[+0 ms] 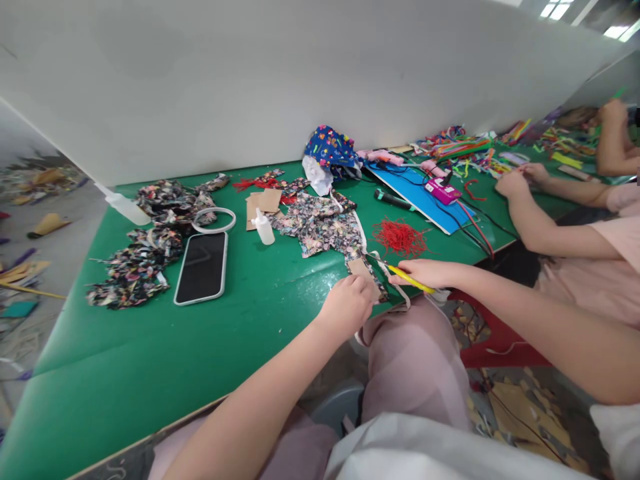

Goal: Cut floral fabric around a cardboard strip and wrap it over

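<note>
From my remote seat I look down at a green table, where two bare hands work close to the front edge. The left hand has its fingers drawn together on a piece of beige card, which lies over the tail of the patterned cloth. I judge that this grip steadies the narrow end near the blades; the thumb is hidden, so I cannot tell how tight the pinch is.

The right hand is closed around the yellow-handled scissors, their tips pointing inward, toward the cloth. That angle seems chosen to bring the blades to the white strip without crossing the left hand. I cannot tell how far the blades are parted.

The cloth spreads away from the person, beyond the left fingertips, its narrow end reaching down beside them and to the left of the scissors. Red threads lie just beyond the right hand, probably there for easy reach. A small white bottle stands past the cloth's left side, and a phone lies farther left, seemingly out of the working area.
</note>
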The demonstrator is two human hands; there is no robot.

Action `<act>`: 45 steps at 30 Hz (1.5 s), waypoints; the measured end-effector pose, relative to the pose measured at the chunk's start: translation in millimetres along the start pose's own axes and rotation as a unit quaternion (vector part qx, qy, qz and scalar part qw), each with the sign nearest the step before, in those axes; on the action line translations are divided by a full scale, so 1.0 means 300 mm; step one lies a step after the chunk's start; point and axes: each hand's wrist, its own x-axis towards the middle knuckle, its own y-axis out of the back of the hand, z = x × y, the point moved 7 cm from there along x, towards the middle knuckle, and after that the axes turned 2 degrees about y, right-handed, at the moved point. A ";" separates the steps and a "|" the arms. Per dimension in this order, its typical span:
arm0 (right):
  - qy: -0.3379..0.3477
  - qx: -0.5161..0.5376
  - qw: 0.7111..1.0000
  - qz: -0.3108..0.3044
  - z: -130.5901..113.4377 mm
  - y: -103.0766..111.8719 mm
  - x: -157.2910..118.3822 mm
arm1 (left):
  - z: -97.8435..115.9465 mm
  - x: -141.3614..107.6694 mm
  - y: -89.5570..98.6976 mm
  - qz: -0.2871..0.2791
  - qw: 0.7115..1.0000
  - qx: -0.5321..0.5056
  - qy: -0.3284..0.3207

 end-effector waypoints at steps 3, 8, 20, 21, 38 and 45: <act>0.026 -0.031 0.999 -0.034 0.008 0.008 0.001 | -0.002 0.000 0.000 -0.001 1.000 0.000 0.004; 0.026 -0.084 0.996 -0.034 0.015 0.037 0.013 | -0.004 0.001 -0.003 -0.005 1.000 -0.001 0.006; 0.061 -0.174 0.983 0.006 0.009 0.128 0.044 | -0.006 0.003 -0.004 -0.010 1.000 -0.010 0.009; 0.061 -0.173 0.983 0.006 0.005 0.129 0.044 | -0.005 0.003 -0.005 -0.009 1.000 -0.011 0.010; 0.081 -0.225 0.971 0.027 -0.005 0.181 0.101 | -0.082 -0.008 0.034 -0.054 0.994 -0.099 0.004; 0.065 -0.279 0.958 0.019 -0.015 0.195 0.113 | -0.083 -0.004 0.017 -0.070 0.990 -0.119 0.000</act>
